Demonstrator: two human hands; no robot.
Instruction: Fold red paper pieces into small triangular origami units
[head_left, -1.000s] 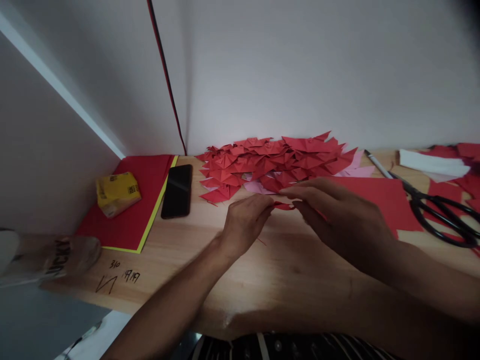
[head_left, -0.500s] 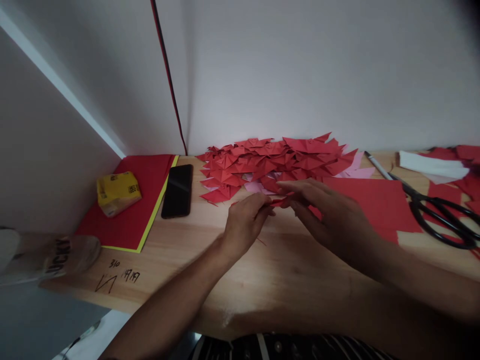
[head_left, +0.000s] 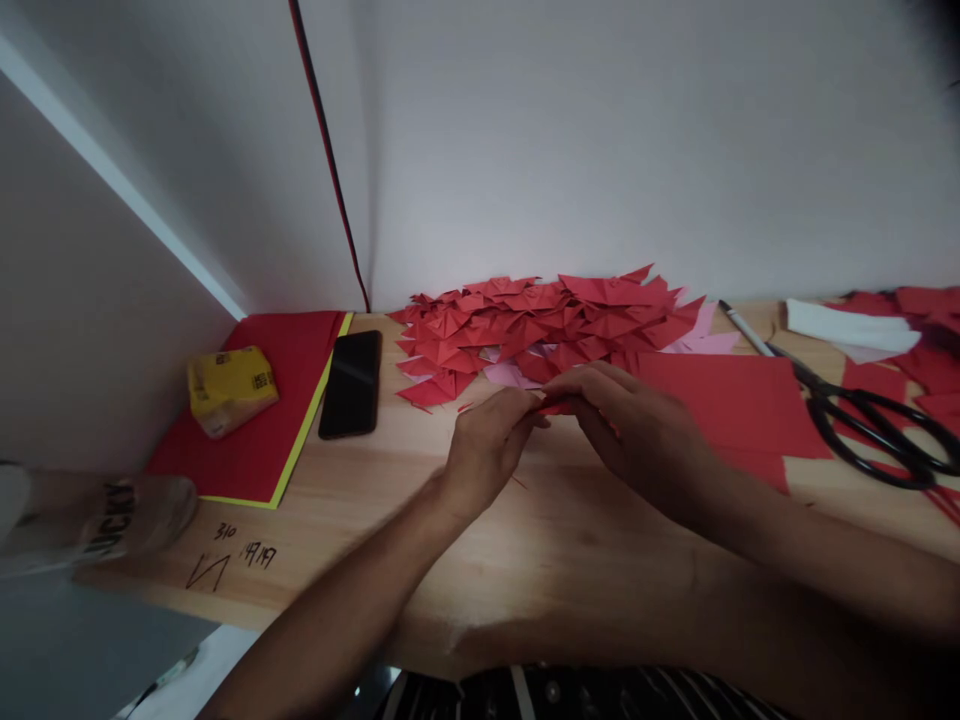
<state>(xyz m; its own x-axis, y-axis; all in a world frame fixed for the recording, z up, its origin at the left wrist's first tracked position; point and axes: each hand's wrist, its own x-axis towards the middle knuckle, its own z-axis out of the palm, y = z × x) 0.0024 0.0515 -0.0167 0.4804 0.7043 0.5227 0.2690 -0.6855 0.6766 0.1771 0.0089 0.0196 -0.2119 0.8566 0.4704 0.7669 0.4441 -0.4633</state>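
A small piece of folded red paper [head_left: 556, 406] is pinched between my two hands above the wooden table, mostly hidden by the fingers. My left hand [head_left: 491, 440] is closed on its left end, thumb on top. From the right, my right hand [head_left: 637, 430] grips the other end with bent fingers. Just behind the hands lies a heap of folded red paper pieces [head_left: 525, 320], with some pink paper [head_left: 511, 374] among them. Flat red paper sheets [head_left: 727, 400] rest beside and behind my right hand.
Black-handled scissors [head_left: 877, 420] and a pen [head_left: 742, 325] lie at right, near a white folded strip [head_left: 851, 328]. To the left are a phone [head_left: 351, 385], red sheets [head_left: 232, 465] with a yellow packet [head_left: 232, 388] on them, and a clear bottle [head_left: 142, 515]. A wall stands behind.
My right hand's fingers have closed in over the red paper, nearer my left hand. The left hand has kept its pinch. The whole view has shifted slightly.
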